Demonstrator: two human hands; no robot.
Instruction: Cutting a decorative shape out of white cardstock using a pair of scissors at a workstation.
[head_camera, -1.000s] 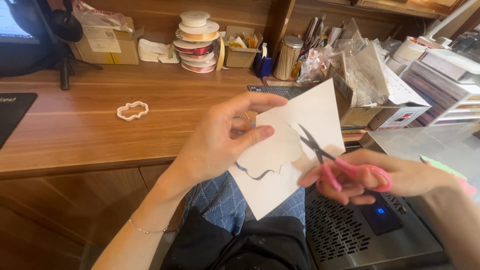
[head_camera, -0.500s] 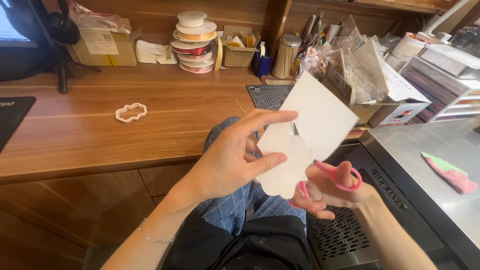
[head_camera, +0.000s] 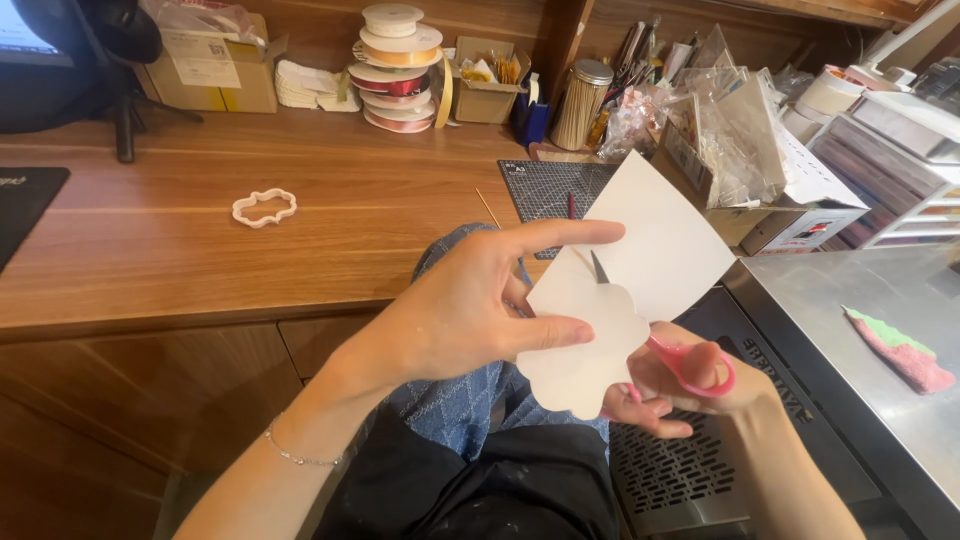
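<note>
paper (head_camera: 640, 270) sits between my hands above my lap, white and thin, with a scalloped shape partly cut along its near edge. my left hand (head_camera: 470, 310) pinches it, thumb on the near face and forefinger stretched across the top. it looks light and floppy, easy to crease, so a grip close beside the cut line seems best. my right hand (head_camera: 690, 385) is closed through the pink handles of the scissors (head_camera: 680, 360), blade tip showing at the cut. far left on the wooden desk (head_camera: 200, 250) lies a white cookie cutter (head_camera: 264, 207).
</note>
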